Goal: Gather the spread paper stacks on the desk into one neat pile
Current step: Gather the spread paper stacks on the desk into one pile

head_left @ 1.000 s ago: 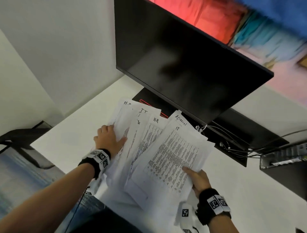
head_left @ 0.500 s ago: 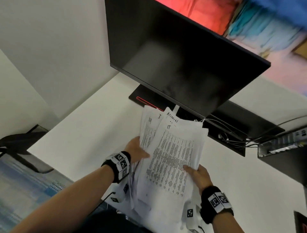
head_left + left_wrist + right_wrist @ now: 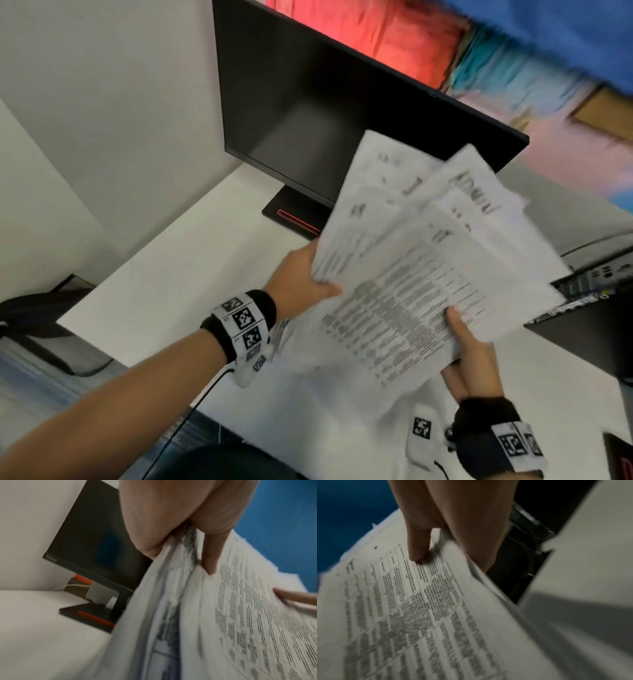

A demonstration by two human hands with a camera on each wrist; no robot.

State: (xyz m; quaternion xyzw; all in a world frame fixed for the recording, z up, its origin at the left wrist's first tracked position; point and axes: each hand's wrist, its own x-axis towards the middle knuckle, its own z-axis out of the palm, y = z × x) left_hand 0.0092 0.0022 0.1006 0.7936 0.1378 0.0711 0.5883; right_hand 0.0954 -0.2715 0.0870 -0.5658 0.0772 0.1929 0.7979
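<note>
A thick bundle of printed paper sheets [image 3: 421,274] is lifted off the white desk [image 3: 164,281], its sheets fanned and uneven at the top. My left hand [image 3: 301,277] grips the bundle's left edge, thumb on the front. In the left wrist view the left hand [image 3: 197,524] pinches the paper stack [image 3: 223,615] between thumb and fingers. My right hand [image 3: 469,353] holds the lower right corner with its thumb on the top page. Seen from the right wrist, the thumb [image 3: 419,543] presses the printed page [image 3: 402,608]; the fingers go behind it.
A dark monitor [image 3: 325,113] stands behind the papers on a black base with a red stripe [image 3: 298,219]. Black equipment with cables [image 3: 596,301] sits at the right. A dark chair [image 3: 30,325] is beyond the desk's left edge.
The sheets that lay spread on the desk were swept together and lifted. Both hands now hold them as one bundle, raised and tilted to the right in front of the monitor.
</note>
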